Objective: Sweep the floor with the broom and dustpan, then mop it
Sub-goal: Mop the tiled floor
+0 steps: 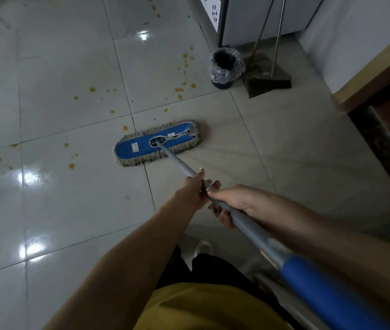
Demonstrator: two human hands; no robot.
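Many yellowish spots dot the glossy, pale tiled floor across its left side and middle, some trailing toward its far edge. Near the middle of the floor the mop head lies flat on the tiles, straddling a grout line. It is a long blue pad with a grey-beige string fringe all round and a small white label. A grey metal mop handle rises from the pad's centre toward the person and ends in a blue grip. The left hand curls its fingers round the handle further down, and the right hand clasps it just behind, close against the left. By the floor's far right edge stands a dark bin lined with clear plastic. Just right of it, a broom and dustpan set leans at a grey cabinet.
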